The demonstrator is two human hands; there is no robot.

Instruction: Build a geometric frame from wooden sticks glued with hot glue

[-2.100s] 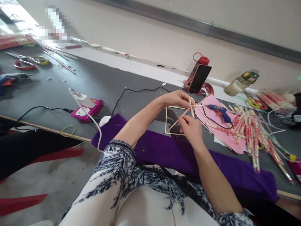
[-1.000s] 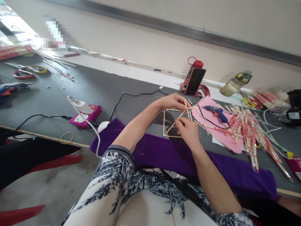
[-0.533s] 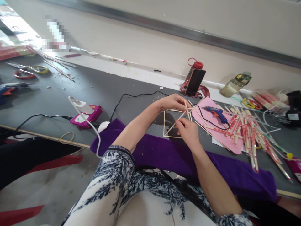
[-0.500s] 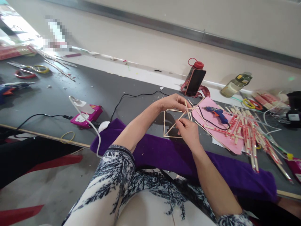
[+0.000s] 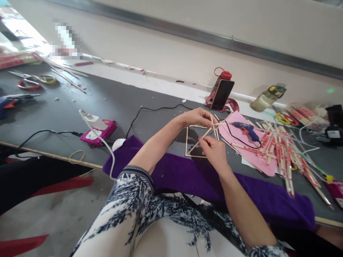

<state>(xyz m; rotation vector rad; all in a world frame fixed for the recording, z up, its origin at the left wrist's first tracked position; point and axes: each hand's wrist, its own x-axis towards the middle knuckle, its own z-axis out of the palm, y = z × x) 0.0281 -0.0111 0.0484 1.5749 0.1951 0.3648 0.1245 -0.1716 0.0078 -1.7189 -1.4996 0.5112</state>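
A frame of thin wooden sticks (image 5: 191, 142) lies on the grey table (image 5: 112, 103), a square with a diagonal and more sticks crossing at its far right corner. My left hand (image 5: 197, 116) pinches the sticks at that corner. My right hand (image 5: 215, 150) is closed on the diagonal stick just below. Beside them a blue glue gun (image 5: 248, 128) rests on a pink sheet (image 5: 254, 153).
A purple cloth (image 5: 187, 175) drapes over the table's near edge. Several red-wrapped sticks (image 5: 286, 153) lie at the right. A phone (image 5: 222, 94) leans on a red-capped bottle. A pink device (image 5: 100, 129) with cables sits at the left; scissors (image 5: 36, 81) lie at the far left.
The hands have stayed on the stick frame throughout. The right hand's fingers shifted slightly along the diagonal stick; the view dropped a little.
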